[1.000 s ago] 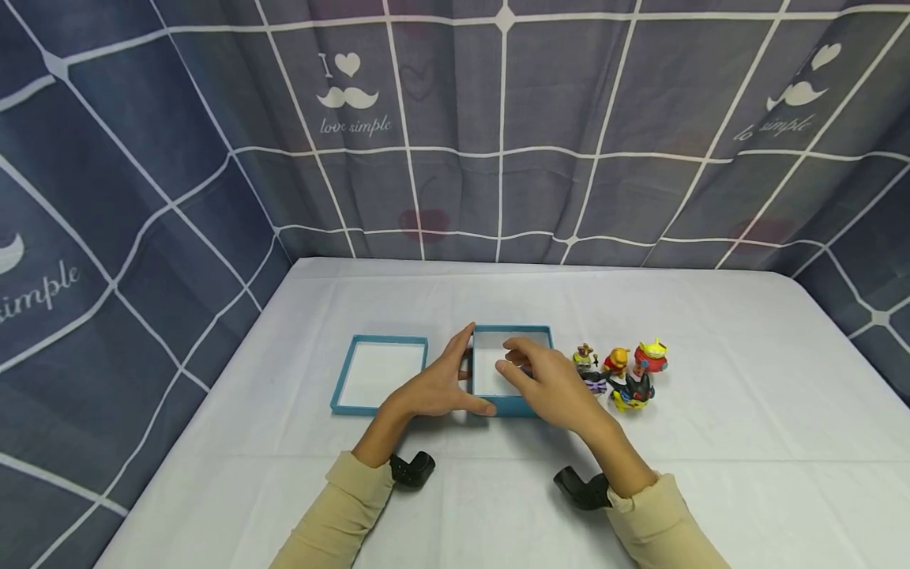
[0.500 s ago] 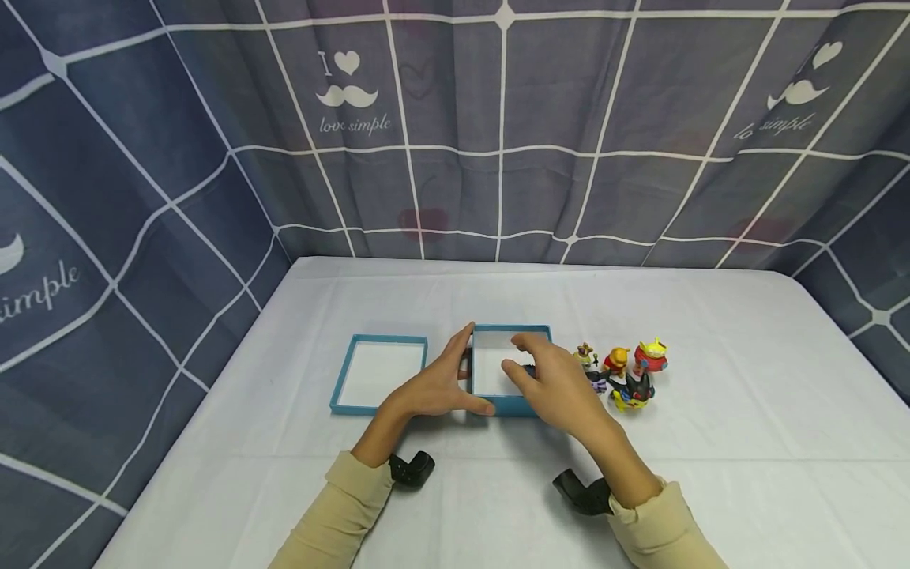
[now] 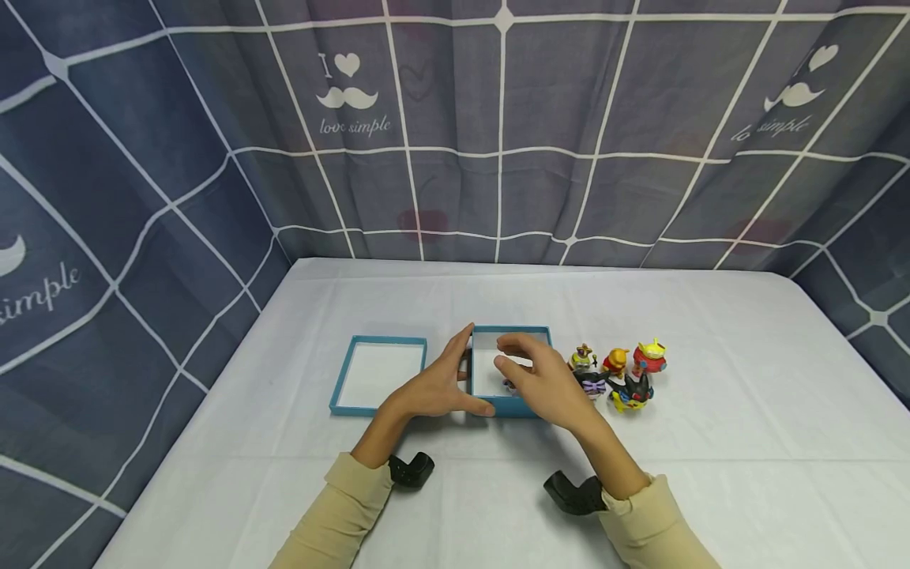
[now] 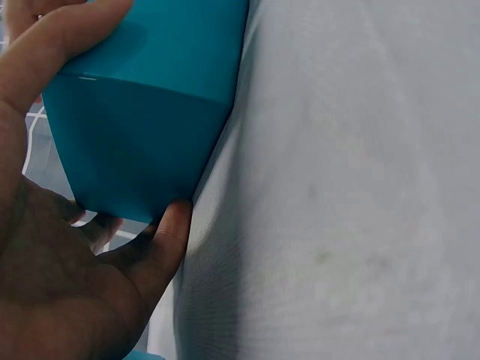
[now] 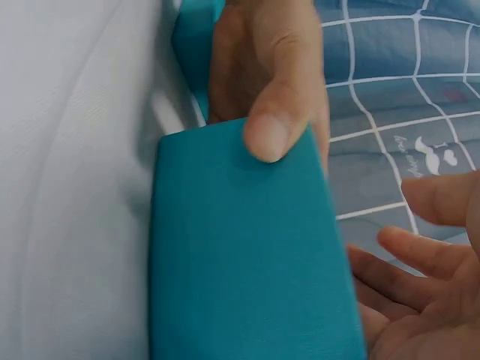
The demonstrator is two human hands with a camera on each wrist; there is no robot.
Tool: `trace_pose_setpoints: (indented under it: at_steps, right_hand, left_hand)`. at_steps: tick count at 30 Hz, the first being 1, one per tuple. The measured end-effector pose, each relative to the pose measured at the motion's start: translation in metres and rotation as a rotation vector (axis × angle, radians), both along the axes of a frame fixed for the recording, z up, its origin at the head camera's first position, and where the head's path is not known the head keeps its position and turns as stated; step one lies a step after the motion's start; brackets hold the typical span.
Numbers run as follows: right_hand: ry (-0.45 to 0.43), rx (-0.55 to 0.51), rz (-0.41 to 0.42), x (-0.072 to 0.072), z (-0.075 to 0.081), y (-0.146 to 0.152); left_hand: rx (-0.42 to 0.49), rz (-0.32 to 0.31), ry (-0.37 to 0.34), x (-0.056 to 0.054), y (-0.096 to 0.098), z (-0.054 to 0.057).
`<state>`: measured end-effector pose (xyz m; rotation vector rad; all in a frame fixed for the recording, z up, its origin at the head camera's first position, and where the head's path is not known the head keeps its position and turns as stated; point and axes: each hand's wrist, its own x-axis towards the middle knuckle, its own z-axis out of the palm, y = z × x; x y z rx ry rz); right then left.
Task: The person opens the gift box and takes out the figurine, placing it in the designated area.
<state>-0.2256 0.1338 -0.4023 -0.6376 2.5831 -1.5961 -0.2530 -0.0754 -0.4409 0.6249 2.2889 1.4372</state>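
Note:
My left hand (image 3: 441, 385) grips the left end of an open blue box (image 3: 513, 406), thumb at the front wall and fingers spread along the side. In the left wrist view, the fingers reach round the end of the box (image 4: 135, 142). Over the box's right part hovers my right hand (image 3: 547, 383), fingers loosely bent and apart from the thumb. The right wrist view shows nothing between the fingers of the right hand (image 5: 420, 277). A small dark-and-purple toy figure (image 3: 509, 387) shows inside the box, partly hidden by that hand.
Left of the box lies a shallow blue-rimmed lid (image 3: 344, 379), white inside up. Right of the box stand toy figures: one with a brown hat (image 3: 583, 358), an orange bear (image 3: 615, 362), a green-headed red one (image 3: 650, 357), a purple-and-black one (image 3: 593, 386) and a black-eared yellow one (image 3: 632, 393).
My right hand has shifted slightly left over the box, baring more of the purple-and-black figure outside and a small figure inside. The left hand and box have stayed put.

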Motion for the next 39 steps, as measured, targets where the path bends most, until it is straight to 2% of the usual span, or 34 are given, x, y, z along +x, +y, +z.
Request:
trace_pose_setpoints:
  at_steps: [4,9,18,22,33,39]
  right_hand:
    - [0.016,-0.001,-0.036,-0.001,-0.004,0.000]
    - [0.051,0.116,-0.090,-0.002,-0.003,0.001]
    - [0.042,0.314,-0.012,-0.004,-0.001,-0.005]
    - [0.018,0.312,-0.017,-0.006,-0.001,-0.003]
    - [-0.075,0.303,0.040,-0.016,-0.001,-0.004]
    - [-0.027,0.365,0.054,-0.022,-0.004,-0.008]
  left_hand:
    - [-0.017,0.009,-0.008,0.000,0.000,0.000]
    - [-0.025,0.013,-0.013,-0.001,0.000,-0.001]
    - [0.005,-0.013,0.012,0.000,-0.001,0.000]
    - [0.001,-0.010,0.005,-0.001,0.000,0.000]
    - [0.008,-0.008,-0.001,0.000,0.000,-0.002]
    - [-0.001,-0.003,-0.005,0.000,-0.001,-0.002]
